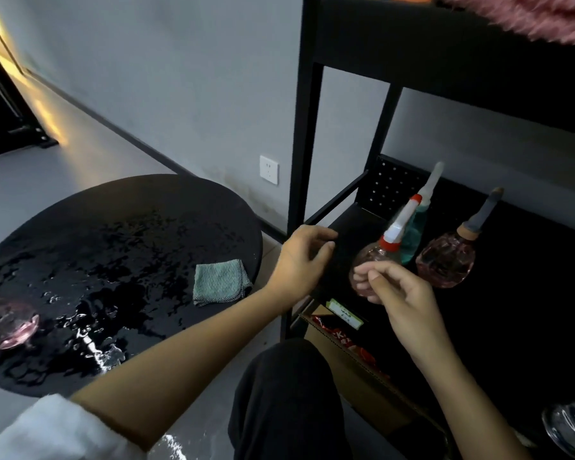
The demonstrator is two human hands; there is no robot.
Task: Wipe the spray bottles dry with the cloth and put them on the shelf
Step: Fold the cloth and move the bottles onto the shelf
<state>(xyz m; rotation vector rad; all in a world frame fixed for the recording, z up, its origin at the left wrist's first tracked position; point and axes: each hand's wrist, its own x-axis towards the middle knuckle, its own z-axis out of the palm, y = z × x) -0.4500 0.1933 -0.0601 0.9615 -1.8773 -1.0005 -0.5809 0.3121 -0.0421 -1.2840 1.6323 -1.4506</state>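
On the black shelf [352,224] stand three spray bottles: a pink round one with a red-and-white sprayer [372,257], a teal one [414,237] behind it, and a pink round one with a grey sprayer [445,263] to the right. My right hand [399,293] hovers just in front of the red-topped bottle, fingers loosely curled, holding nothing. My left hand [302,260] is open beside the shelf's front left edge. A folded teal cloth [219,282] lies on the wet round black table [146,207]. Another pink bottle [7,323] lies at the table's left edge.
The table top is covered in water drops. Below the shelf sits a cardboard box [346,356] with red packets. A clear glass object [571,426] is at the lower right. A pink fluffy item [528,18] rests on the upper shelf. My dark-trousered knee [286,393] is below.
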